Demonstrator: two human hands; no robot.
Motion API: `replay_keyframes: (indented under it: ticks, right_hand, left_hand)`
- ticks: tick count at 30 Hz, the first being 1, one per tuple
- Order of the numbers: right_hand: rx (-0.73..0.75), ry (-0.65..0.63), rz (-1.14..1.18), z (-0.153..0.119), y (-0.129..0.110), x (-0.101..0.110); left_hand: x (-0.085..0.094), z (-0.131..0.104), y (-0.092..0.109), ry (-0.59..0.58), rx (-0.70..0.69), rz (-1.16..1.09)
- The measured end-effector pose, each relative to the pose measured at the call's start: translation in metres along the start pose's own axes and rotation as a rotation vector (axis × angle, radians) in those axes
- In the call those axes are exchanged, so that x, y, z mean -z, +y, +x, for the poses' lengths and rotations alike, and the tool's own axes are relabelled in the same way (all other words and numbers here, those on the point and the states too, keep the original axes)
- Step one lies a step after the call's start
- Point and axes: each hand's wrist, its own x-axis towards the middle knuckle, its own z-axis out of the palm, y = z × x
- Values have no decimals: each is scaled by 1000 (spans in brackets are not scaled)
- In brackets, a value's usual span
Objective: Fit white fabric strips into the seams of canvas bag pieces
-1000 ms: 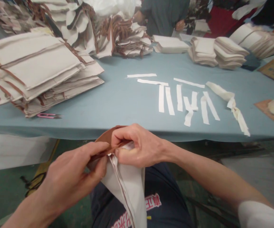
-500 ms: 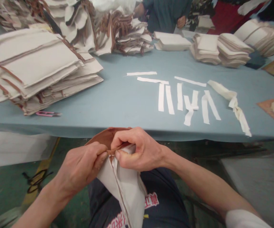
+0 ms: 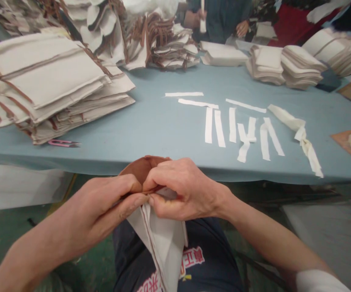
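A sewn fabric piece (image 3: pixel 171 239), off-white on the outside with brown on its other face, hangs over my lap in front of the table edge. On its brown-edged upper rim, my left hand (image 3: pixel 114 202) pinches from the left, thumb below and fingers above. My right hand (image 3: pixel 184 188) pinches the same rim just beside it, so the fingertips of both hands nearly meet. A seam runs down the piece from that spot. What lies between the fingertips is mostly hidden.
On the blue table (image 3: pixel 151 121) lie white strips (image 3: pixel 219 127), a twisted cream strip (image 3: pixel 300 134) and pink thread snips (image 3: pixel 63 143). A stack of sewn pieces (image 3: pixel 50 81) stands left; more piles (image 3: pixel 300 65) line the back. Across the table is a co-worker (image 3: pixel 221 20).
My left hand has shifted right and up along the rim, its thumb now stretched toward the right fingertips. The co-worker's hand now holds up a pale, stick-like thing. The view has shifted slightly.
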Motion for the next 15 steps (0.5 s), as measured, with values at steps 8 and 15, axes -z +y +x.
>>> replay_keyframes:
  ticks: [8, 15]
  right_hand:
    - [-46, -63, -43, 1, -1, 4]
    - [-303, -196, 350, 11, 0, 8]
  left_hand:
    - [5, 12, 8, -40, 2, -86]
    - [-24, 4, -3, 67, 176, -516]
